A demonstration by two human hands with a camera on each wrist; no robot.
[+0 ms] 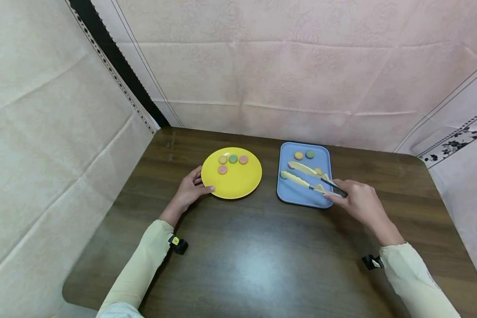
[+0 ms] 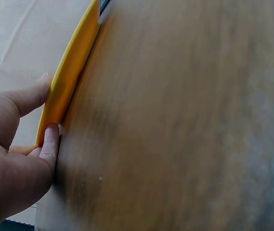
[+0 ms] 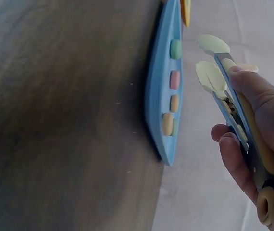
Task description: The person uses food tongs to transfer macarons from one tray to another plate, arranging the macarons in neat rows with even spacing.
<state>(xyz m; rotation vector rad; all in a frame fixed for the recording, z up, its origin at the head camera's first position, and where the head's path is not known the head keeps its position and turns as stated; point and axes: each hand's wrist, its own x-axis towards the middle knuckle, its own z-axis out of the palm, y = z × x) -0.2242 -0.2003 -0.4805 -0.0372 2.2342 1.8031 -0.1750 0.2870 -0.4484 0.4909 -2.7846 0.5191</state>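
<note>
My left hand (image 1: 191, 190) holds the near left rim of a round yellow plate (image 1: 238, 185), pinching it between thumb and fingers. On the plate lie a pale yellow, a green (image 1: 232, 159) and two pink macaron-like discs (image 1: 222, 169). To its right is a blue rectangular tray (image 1: 298, 198) bearing several similar discs, among them a yellow one (image 1: 298, 156) and a green one (image 1: 310, 154). Above that tray my right hand (image 1: 359, 201) grips tongs (image 3: 257, 130) with pale cream tips. The tips are spread apart, with nothing visible between them. Some discs are partly hidden behind the tongs.
Plate and tray rest towards the far edge of a dark wooden table (image 1: 230, 251), with a gap between them. Pale patterned cloth (image 1: 282, 79) hangs behind the table and at its sides. A small black camera (image 1: 178, 244) is strapped to each wrist.
</note>
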